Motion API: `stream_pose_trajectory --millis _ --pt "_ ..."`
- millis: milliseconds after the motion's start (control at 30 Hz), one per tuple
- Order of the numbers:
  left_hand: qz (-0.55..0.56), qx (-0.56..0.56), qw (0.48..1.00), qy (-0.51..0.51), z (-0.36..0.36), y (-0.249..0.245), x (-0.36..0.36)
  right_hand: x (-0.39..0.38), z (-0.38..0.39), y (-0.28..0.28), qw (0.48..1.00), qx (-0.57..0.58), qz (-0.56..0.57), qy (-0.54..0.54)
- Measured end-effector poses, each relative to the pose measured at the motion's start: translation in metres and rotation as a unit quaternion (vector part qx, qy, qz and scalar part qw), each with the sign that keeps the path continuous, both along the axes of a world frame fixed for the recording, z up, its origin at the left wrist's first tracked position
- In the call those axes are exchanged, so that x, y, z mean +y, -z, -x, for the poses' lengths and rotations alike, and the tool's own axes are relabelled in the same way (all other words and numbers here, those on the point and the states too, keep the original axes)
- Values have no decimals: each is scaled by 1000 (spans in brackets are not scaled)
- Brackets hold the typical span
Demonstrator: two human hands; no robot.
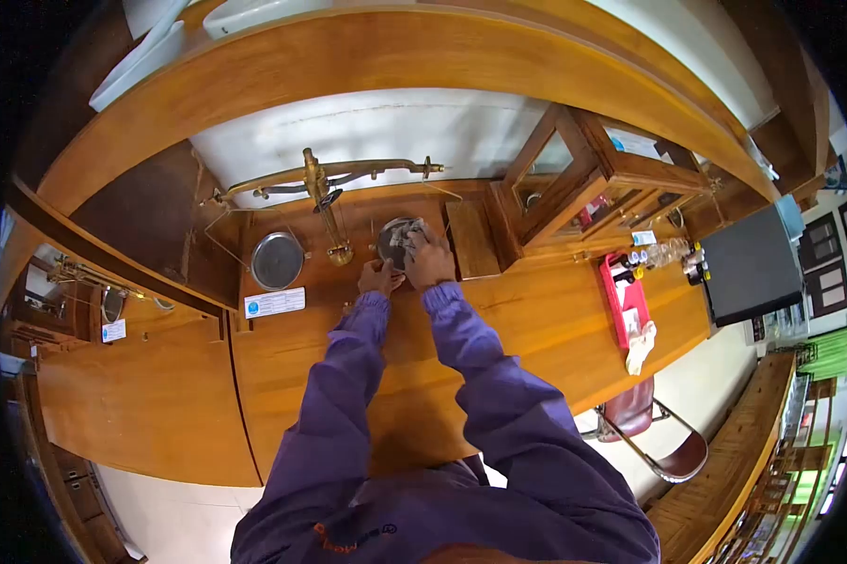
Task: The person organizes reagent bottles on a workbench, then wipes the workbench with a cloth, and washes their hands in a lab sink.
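Observation:
A brass beam balance [316, 179] stands upright on the wooden counter, with a round metal pan at each end of its beam. The left pan [278, 260] hangs bare. On the right pan [387, 242] lies a crumpled greyish cloth [407, 231], bunched under the fingers of my right hand [431, 261], which are closed on it. My left hand [378, 278] is at the near rim of that same pan, its fingers curled and pinching the edge. My hands partly cover the pan and cloth.
Right of my hands are a wooden board [471, 239] and a glazed wooden case [560, 179]. A red tray [623, 301] holds small bottles, beside a dark box [752, 258]. A label card [275, 303] lies near the left pan. A chair [630, 410] stands beyond the counter edge.

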State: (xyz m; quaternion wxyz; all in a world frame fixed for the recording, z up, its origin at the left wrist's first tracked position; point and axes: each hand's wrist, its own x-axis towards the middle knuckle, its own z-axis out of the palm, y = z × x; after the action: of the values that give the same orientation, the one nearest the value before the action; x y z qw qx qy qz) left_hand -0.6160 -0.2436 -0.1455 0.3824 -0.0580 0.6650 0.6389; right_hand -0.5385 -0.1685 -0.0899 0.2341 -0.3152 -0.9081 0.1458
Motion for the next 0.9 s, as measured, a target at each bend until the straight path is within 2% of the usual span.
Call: stream_pose_trajectory --millis 100,200,300,400,500,600,700,767,833,900 --pt "169 229 953 101 11 23 9 11 22 22 996 -84 -8 17" --pt "173 247 951 72 21 73 17 10 28 28 987 -160 17 18" --pt "149 322 933 52 16 67 11 9 26 41 986 -162 29 -21" --pt "134 242 959 63 9 12 2 15 20 48 982 -155 54 -95" --pt "115 282 951 42 15 61 8 21 15 40 967 -214 75 -116" --pt "-34 129 991 -23 16 69 15 16 11 7 948 -300 67 -82" --pt "-42 100 994 -23 16 65 14 15 17 5 945 -324 40 -28" --pt "71 257 962 63 16 57 12 16 22 11 953 -303 6 -10" --pt "127 300 941 96 14 43 10 17 32 25 961 -276 -10 -16" --pt "125 236 961 75 6 2 6 16 34 32 971 -230 -28 -49"
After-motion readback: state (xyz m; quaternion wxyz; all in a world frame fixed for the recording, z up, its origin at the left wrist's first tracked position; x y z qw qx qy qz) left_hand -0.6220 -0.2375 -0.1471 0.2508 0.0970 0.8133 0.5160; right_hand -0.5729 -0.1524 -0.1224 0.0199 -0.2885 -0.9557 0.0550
